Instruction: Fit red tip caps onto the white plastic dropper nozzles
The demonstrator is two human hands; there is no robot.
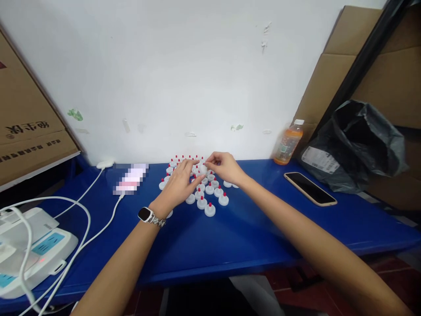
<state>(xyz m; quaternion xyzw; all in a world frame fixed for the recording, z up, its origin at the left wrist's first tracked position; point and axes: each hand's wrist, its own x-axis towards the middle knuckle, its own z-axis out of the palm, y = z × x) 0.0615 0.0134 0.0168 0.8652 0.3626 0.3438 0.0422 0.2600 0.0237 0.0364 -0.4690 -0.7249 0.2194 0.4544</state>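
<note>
Several white round caps with red tips [209, 210] stand on the blue table, grouped between and around my hands. My right hand [226, 167] is closed in a pinch at one white cap [203, 169], lifted a little above the others. My left hand [179, 182] reaches over the group from the left, fingers stretched out and thumb spread apart, close to the same cap. Whether the left thumb touches that cap is hard to tell. Part of the group is hidden behind the left hand and fingers. A watch [145, 214] sits on my left wrist.
A white power strip [55, 245] with cables and a lit phone [131, 179] lie on the left. To the right are an orange drink bottle [289, 142], another phone [310, 188] and a black plastic bag [351, 145]. Cardboard boxes [29, 105] flank the table; a white wall backs it.
</note>
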